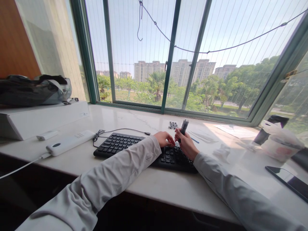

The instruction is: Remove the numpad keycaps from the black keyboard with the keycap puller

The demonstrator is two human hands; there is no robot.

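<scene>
Sunlit window ledge [168, 189] is serving as desk. Right hand [186, 145] is clamping a dark tool [183, 127] upright over the keyboard [120, 144]; left hand [165, 139] is pinching keys beside it, probably steadying

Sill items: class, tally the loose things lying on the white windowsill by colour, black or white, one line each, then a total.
Black: 3, keyboard, phone, tool held in the right hand
White: 3, power strip, small adapter, flat box
Total: 6
</scene>
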